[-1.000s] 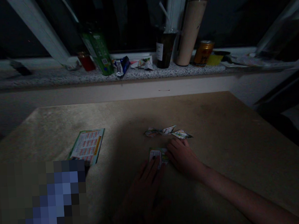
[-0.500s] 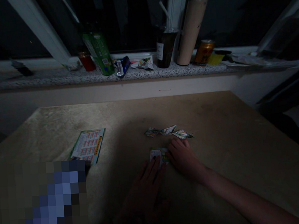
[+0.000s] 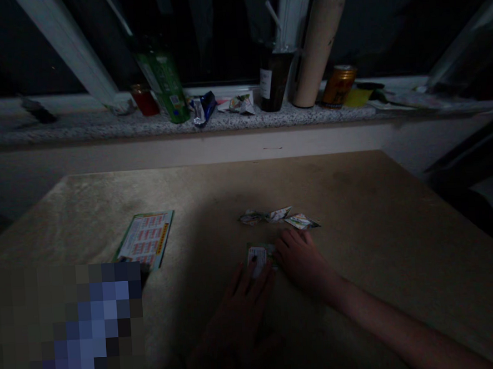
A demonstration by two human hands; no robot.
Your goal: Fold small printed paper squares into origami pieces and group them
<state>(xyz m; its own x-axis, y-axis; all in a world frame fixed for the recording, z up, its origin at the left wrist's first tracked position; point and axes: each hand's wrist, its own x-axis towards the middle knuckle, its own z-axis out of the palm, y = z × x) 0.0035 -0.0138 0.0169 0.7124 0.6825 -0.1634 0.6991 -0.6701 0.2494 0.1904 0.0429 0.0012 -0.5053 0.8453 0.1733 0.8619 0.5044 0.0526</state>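
Observation:
A small printed paper piece (image 3: 259, 257) lies on the beige table (image 3: 357, 211) in dim light. My left hand (image 3: 245, 301) rests flat with its fingertips on the paper's near edge, fingers stretched out. My right hand (image 3: 303, 259) lies palm down just right of the paper, fingers touching its right side. Just beyond my right hand sits a short row of folded paper pieces (image 3: 280, 218).
A printed leaflet (image 3: 147, 246) lies on the table to the left. On the stone windowsill (image 3: 80, 128) stand a green bottle (image 3: 163, 84), a red jar (image 3: 144, 100), a dark bottle (image 3: 272, 80), a cardboard tube (image 3: 315, 46), a gold can (image 3: 337, 87) and wrappers.
Both hands stay on the small paper; its left part now looks folded up slightly under my left fingertips. The view has shifted a little.

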